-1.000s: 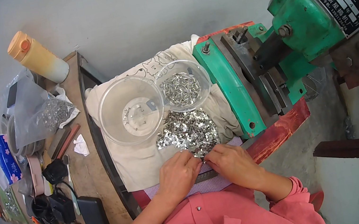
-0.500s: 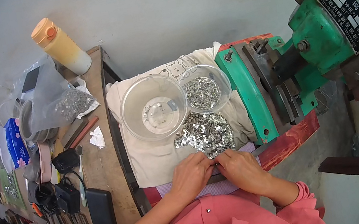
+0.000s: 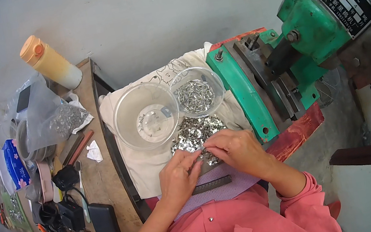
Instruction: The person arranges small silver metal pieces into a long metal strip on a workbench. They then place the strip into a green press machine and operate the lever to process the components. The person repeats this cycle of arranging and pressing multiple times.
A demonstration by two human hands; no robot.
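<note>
My left hand (image 3: 177, 176) and my right hand (image 3: 238, 150) meet fingertip to fingertip over the near edge of a pile of small shiny metal pieces (image 3: 193, 132). Pinched between them is a small metal piece (image 3: 202, 148), mostly hidden by the fingers. Beyond the pile stands a large clear plastic tub (image 3: 123, 127) with a few bits at its bottom. A smaller clear tub (image 3: 215, 81) to its right holds many small metal parts (image 3: 196, 96). A dark ridged strip (image 3: 212, 184) lies on the purple cloth (image 3: 231, 195) nearest me.
A green press machine (image 3: 247, 97) stands close on the right. On the left, a wooden bench (image 3: 107, 179) carries a yellow bottle (image 3: 51, 62), a plastic bag of metal bits (image 3: 67, 118), a black power bank (image 3: 105, 224) and cables. A beige cloth (image 3: 143, 173) lies under the tubs.
Both hands have risen away from my body, onto the pile, and the left wrist has turned more upright. The dark ridged strip now shows below them. The whole view has shifted slightly.
</note>
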